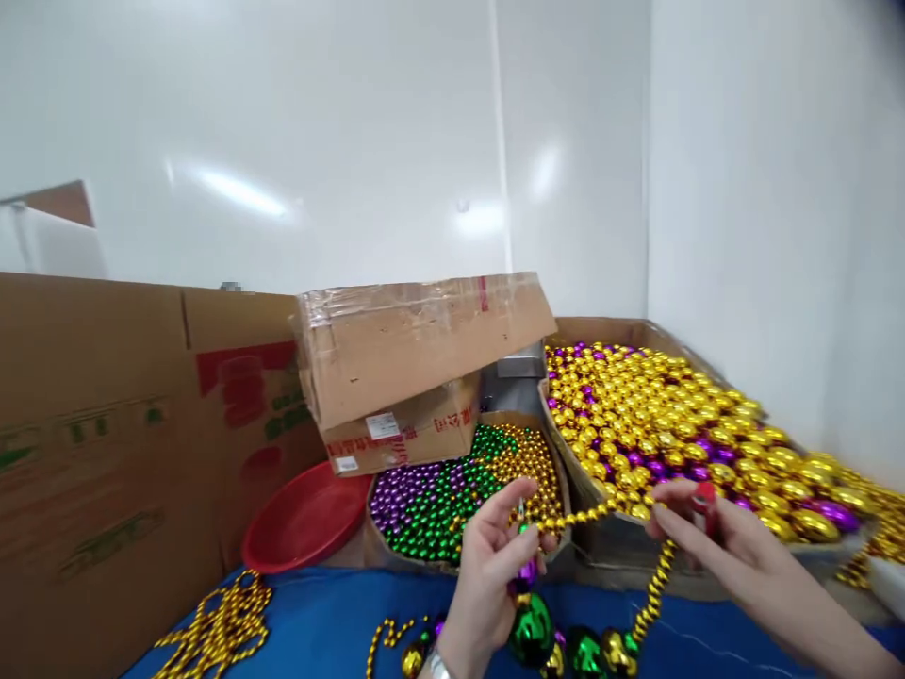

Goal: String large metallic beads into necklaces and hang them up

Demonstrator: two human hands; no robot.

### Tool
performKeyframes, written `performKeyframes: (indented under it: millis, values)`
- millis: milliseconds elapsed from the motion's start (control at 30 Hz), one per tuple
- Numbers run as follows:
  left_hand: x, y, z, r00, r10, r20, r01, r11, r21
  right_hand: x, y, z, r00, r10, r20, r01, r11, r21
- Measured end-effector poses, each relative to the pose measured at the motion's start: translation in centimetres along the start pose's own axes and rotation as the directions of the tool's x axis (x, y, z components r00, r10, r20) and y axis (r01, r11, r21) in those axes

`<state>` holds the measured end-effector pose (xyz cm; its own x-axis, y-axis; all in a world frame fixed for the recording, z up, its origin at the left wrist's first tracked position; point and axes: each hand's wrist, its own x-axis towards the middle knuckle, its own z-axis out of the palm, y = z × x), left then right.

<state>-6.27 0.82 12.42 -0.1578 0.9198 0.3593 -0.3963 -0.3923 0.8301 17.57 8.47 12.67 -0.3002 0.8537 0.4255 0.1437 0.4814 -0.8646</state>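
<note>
My left hand (485,571) is closed on one end of a bead string, with a small metallic tip showing between thumb and forefinger. A short run of gold beads (576,519) stretches from there to my right hand (739,552), whose thumb and fingers pinch it. From my right fingers more gold beads (657,589) hang down to large green and gold balls. A big green ball (532,630) and a purple bead (524,573) hang just below my left hand. Tucked in my right hand is a red-handled tool (705,505); its working end is hidden.
Behind my hands stand a box of purple, green and gold beads (431,505) and a bigger box of gold and purple balls (657,415). Tilted cardboard boxes (424,349), a red basin (311,519) and loose gold strands (222,627) on the blue cloth (318,622) lie leftward.
</note>
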Motion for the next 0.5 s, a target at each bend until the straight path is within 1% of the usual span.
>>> performKeyframes:
  millis: [100, 200, 267, 367, 400, 433, 500]
  values:
    - [-0.9, -0.6, -0.7, 1.0, -0.005, -0.004, 0.005, 1.0, -0.009, 1.0, -2.7, -0.1, 0.998, -0.044, 0.053, 0.047, 0.998, -0.051]
    - [-1.4, -1.0, -0.9, 0.999, -0.008, -0.035, 0.008, 1.0, -0.016, 1.6, -4.4, 0.4, 0.993, -0.096, 0.068, 0.101, 0.993, -0.068]
    - [-1.3, -0.9, -0.9, 0.999, -0.017, -0.032, 0.017, 1.0, -0.012, 2.0, -5.7, 0.7, 0.987, -0.141, 0.072, 0.144, 0.988, -0.052]
    - [-0.4, 0.2, -0.5, 1.0, -0.01, -0.017, 0.01, 1.0, 0.001, 3.1, -9.0, 1.0, 0.968, -0.231, 0.098, 0.23, 0.973, 0.019]
    - [0.0, 0.6, -0.3, 1.0, 0.004, -0.009, -0.004, 1.0, 0.011, 3.6, -10.3, 1.0, 0.959, -0.253, 0.125, 0.25, 0.967, 0.04]
    - [0.6, 1.1, -0.2, 1.0, 0.028, 0.001, -0.028, 0.999, 0.026, 4.1, -11.6, 0.9, 0.95, -0.281, 0.136, 0.276, 0.96, 0.054]
    - [1.9, 1.9, -0.2, 0.995, 0.097, 0.026, -0.099, 0.993, 0.064, 5.4, -14.3, 0.5, 0.924, -0.359, 0.134, 0.358, 0.933, 0.031]
